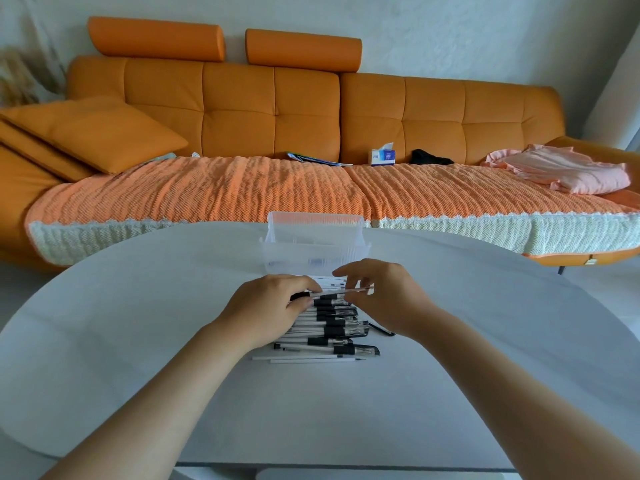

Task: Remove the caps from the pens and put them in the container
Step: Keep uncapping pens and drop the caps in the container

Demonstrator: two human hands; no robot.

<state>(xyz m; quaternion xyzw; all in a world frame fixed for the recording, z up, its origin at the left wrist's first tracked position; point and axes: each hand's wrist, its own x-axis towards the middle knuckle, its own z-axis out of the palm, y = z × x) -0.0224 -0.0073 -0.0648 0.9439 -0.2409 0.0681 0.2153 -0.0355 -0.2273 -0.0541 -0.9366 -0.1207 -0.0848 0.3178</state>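
Now left hand (268, 308), palm down, pinches the cap (300, 295); right hand's (381, 294) grip clamps the pen (341, 291).

Soft, even daylight fills the room, casting only faint shadows under the arms on the pale tabletop (138, 323). Edges bow with wide-angle distortion; the far-left corner looks blurred.

Just in front of the container (313, 247), the left hand (273, 306) covers the left ends of the nearest pens (332, 336) and most of a black piece (300, 295) it pinches; cap or grip, I cannot tell. The right hand (384, 296) hides one end of the pen (341, 291) it holds. The container's contents blur behind its ribbed wall. Far behind it, the tissue box (382, 156) bears print too small to read.
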